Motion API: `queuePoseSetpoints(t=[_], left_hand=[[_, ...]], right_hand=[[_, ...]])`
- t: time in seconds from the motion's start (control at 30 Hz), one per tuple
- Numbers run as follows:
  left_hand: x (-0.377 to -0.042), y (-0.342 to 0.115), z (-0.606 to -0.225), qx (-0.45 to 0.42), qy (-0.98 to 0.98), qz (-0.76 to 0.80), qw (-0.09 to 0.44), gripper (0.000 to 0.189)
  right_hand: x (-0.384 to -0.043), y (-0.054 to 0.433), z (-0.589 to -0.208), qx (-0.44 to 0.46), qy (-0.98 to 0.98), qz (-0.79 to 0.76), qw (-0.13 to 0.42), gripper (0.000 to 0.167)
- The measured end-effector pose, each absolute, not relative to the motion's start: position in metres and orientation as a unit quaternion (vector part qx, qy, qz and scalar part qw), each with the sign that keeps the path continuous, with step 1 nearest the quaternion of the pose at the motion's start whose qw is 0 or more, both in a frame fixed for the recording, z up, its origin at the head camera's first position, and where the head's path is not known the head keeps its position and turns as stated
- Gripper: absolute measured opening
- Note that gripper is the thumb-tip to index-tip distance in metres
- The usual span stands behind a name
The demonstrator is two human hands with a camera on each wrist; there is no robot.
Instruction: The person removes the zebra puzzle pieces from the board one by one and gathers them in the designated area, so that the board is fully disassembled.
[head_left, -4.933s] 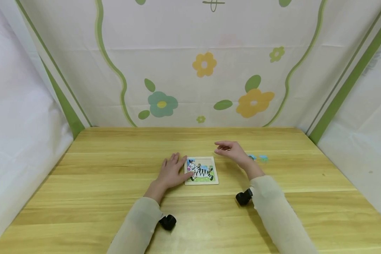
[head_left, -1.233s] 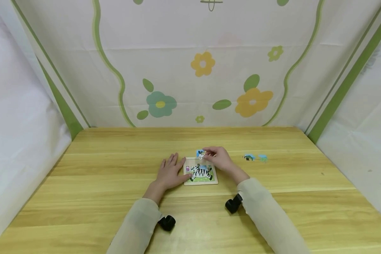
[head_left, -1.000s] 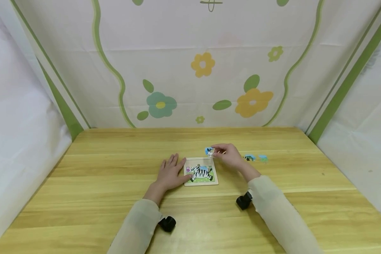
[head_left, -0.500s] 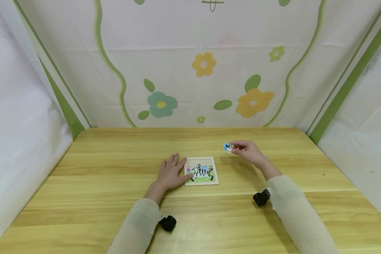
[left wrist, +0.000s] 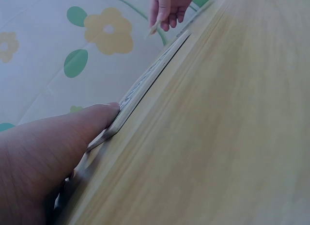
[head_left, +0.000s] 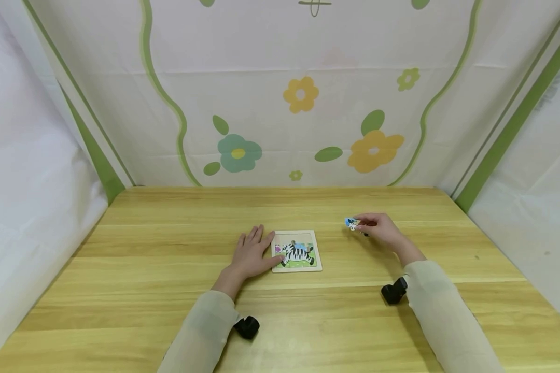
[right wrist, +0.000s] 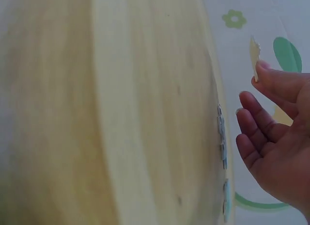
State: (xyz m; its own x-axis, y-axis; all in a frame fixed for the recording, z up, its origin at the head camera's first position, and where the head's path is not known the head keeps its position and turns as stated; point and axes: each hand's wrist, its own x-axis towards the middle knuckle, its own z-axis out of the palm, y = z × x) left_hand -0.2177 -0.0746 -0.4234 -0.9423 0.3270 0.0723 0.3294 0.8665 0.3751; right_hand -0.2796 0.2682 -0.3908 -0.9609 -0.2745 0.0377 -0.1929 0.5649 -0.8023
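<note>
A square wooden zebra jigsaw puzzle [head_left: 296, 269] lies on the table, the upper part of its tray bare wood. My left hand [head_left: 251, 254] lies spread at its left side, the thumb over the lower left rim; the left wrist view shows that thumb [left wrist: 104, 113] on the edge. To the right of the puzzle, my right hand [head_left: 382, 230] pinches a blue puzzle piece [head_left: 351, 223] with black-and-white zebra stripes between thumb and index finger. Seen edge-on in the right wrist view, the held piece [right wrist: 255, 53] is above the table, the other fingers loosely bent.
Loose puzzle pieces [right wrist: 222, 135] lie on the wooden table [head_left: 326, 321] near the right hand, mostly hidden behind it in the head view. A flowered white cloth [head_left: 270, 124] hangs along the table's back edge, and white cloth also bounds both sides.
The striped piece, seen in the puzzle's upper left in the oldest frame, has been lifted out and carried right by my right hand, over the loose pieces. My left hand stays put.
</note>
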Motion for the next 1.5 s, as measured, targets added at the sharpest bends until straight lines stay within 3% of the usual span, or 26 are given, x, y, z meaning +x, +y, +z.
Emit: queuePoseSetpoints(t=[0.23, 0.57, 1.07, 1.5], left_hand=[[-0.218, -0.075, -0.424, -0.171, -0.967, -0.189, 0.003, 0.073], [-0.224, -0.077, -0.434, -0.188, -0.957, -0.220, 0.015, 0.078], [-0.218, -0.075, -0.421, -0.173, -0.967, -0.187, 0.003, 0.072], [-0.218, -0.075, -0.423, -0.173, -0.967, -0.187, 0.003, 0.073]], right_hand=[[-0.281, 0.276, -0.399, -0.121, 0.893, -0.429, 0.052, 0.035], [-0.281, 0.278, -0.412, -0.118, 0.902, -0.414, 0.028, 0.033], [-0.283, 0.271, -0.419, -0.145, 0.909, -0.390, -0.010, 0.033], [-0.282, 0.270, -0.419, -0.144, 0.911, -0.385, -0.001, 0.035]])
